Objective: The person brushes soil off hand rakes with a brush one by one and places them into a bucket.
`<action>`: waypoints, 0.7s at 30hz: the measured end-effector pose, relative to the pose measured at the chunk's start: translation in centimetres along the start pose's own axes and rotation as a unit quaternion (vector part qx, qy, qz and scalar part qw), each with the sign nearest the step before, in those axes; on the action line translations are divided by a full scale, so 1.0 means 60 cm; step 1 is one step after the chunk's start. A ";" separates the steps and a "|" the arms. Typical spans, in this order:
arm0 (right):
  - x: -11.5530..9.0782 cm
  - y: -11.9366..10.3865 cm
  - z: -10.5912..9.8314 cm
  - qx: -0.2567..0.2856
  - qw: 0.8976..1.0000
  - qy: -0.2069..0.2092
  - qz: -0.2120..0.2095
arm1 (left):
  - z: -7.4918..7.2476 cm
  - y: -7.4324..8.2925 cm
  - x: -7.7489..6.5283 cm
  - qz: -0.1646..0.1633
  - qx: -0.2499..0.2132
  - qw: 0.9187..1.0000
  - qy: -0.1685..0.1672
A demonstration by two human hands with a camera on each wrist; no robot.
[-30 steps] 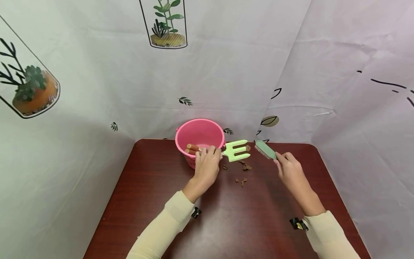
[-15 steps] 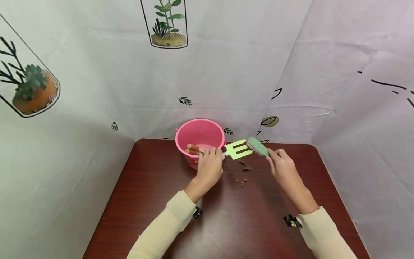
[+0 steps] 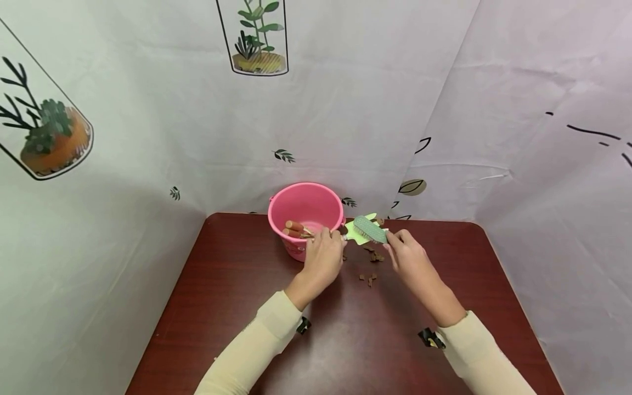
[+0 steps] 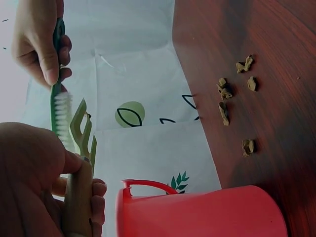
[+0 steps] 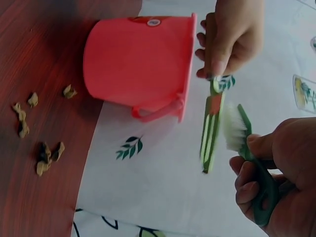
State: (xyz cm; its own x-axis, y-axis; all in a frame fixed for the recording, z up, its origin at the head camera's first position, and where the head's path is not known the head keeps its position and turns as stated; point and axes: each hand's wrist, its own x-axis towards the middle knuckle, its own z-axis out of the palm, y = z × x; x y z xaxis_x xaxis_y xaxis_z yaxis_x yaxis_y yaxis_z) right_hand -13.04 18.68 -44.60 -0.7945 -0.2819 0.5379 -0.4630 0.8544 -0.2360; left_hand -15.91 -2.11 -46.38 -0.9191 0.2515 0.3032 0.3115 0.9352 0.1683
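Observation:
My left hand (image 3: pixel 323 258) grips the wooden handle of a light green hand fork (image 3: pixel 353 233), held level just right of a pink bucket's rim. My right hand (image 3: pixel 408 257) holds a green brush (image 3: pixel 370 229) by its handle. The brush head lies across the fork's tines in the head view and hides part of them. In the right wrist view its white bristles (image 5: pixel 232 127) face the fork, blurred. A small brown bit clings by the tine tips. Both tools are above the table, as the left wrist view shows.
The pink bucket (image 3: pixel 306 190) stands at the back of the dark red table (image 3: pixel 217 285), with wooden handles (image 3: pixel 294 225) showing inside its near rim. Several crumbly brown clumps (image 4: pixel 224 89) lie on the table right of it. Patterned white cloth (image 3: pixel 375 109) hangs close behind.
My right hand has moved left, bringing the brush from beyond the tine tips to over the fork. My left hand has shifted slightly right, and the fork has tilted a little.

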 end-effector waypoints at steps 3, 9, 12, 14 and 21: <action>0.003 -0.008 0.004 0.002 1.000 0.004 -0.009 | 0.001 0.000 0.000 0.002 0.004 1.000 0.000; 0.004 -0.019 0.013 0.001 1.000 -0.004 -0.011 | 0.004 0.000 -0.001 0.004 0.006 1.000 -0.002; 0.002 -0.020 0.015 -0.002 1.000 -0.019 0.001 | 0.005 -0.001 -0.001 0.007 0.008 1.000 -0.004; 0.001 -0.021 0.016 -0.004 1.000 -0.027 0.008 | 0.005 -0.001 -0.001 0.010 0.011 1.000 -0.003; 0.002 -0.010 0.017 -0.011 0.998 -0.045 0.031 | 0.005 -0.004 -0.002 0.020 0.032 0.999 0.009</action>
State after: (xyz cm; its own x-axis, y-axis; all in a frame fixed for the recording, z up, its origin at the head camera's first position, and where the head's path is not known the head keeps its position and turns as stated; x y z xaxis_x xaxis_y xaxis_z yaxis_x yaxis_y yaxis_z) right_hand -13.24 17.67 -45.23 -0.8536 -0.2652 0.4484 -0.4036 0.8809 -0.2474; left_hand -15.96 -2.30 -46.75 -0.9020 0.2847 0.3245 0.3305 0.9390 0.0950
